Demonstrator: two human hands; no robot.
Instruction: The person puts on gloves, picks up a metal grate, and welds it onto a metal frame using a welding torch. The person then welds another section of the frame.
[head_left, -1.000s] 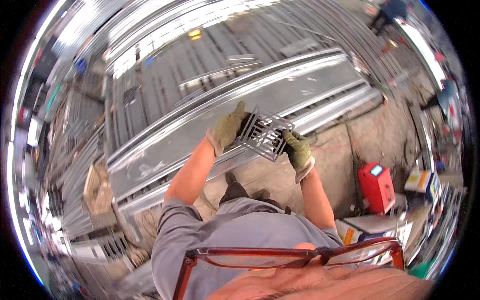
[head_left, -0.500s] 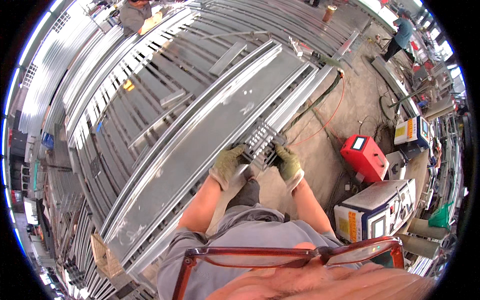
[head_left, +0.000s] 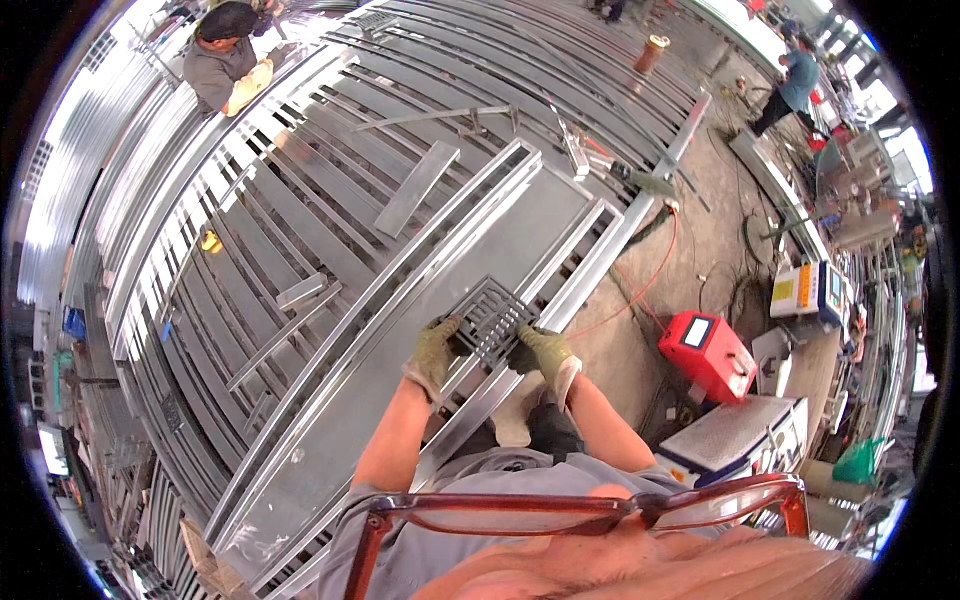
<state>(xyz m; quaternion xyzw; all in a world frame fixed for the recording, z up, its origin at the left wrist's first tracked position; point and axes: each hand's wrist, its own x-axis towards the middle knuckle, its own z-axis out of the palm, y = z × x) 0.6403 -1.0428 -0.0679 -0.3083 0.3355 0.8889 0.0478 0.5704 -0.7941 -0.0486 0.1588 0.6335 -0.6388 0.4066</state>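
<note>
Between my two hands is a small dark metal grate (head_left: 490, 312) with rows of slots. My left hand (head_left: 434, 352), in a worn greenish work glove, grips its left edge. On the opposite edge my right hand (head_left: 546, 352), gloved alike, has its fingers closed round the corner. Some fingers are hidden behind the grate and inside the gloves. Beneath the grate runs a long grey metal channel (head_left: 350, 400) with raised rails along its sides, slanting from lower left to upper right. I cannot tell whether the grate touches it.
A slatted metal worktable (head_left: 290, 215) stretches away on the left, with a loose flat bar (head_left: 418, 188) on it. Tools (head_left: 572, 145) lie past the channel's far end. A red machine (head_left: 706, 355) stands on the right. A co-worker (head_left: 228, 62) leans over the far left edge.
Both hands have carried the grate slightly left, and it now lies flatter over the channel. My view has shifted, showing more of the co-worker at the far left.
</note>
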